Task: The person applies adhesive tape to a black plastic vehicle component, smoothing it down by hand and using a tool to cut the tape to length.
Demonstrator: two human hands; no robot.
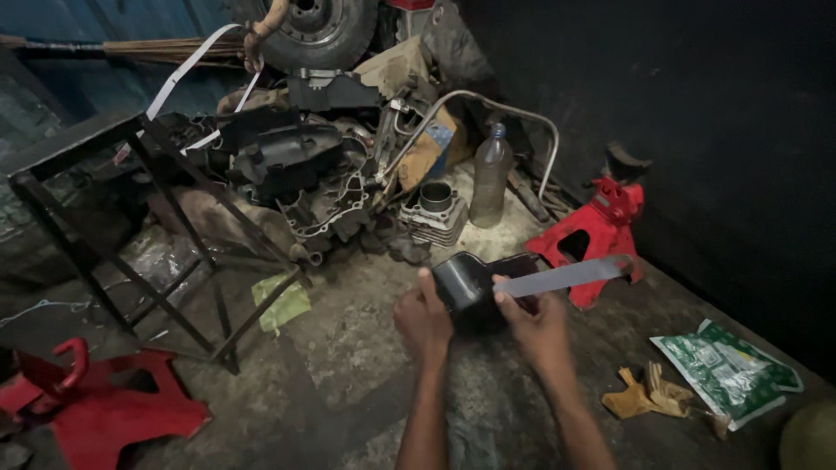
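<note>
Left hand clamped on black plastic cover, thumb over rim. Right hand pinches flat metal blade laid across it. Cover looks light, stiff, smooth (likely greasy); hold by rim.

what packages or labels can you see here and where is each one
Plastic pouch: flat on the floor at lower right, beside the tan gloves; rectangular, green and white, crumpled.
Plastic bottle: upright on the floor behind the hands, near the cylinder block; clear, blue cap, no label that I can make out.

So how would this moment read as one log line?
left hand: holds black plastic cover | right hand: holds flat grey metal blade | red jack stand behind
</note>
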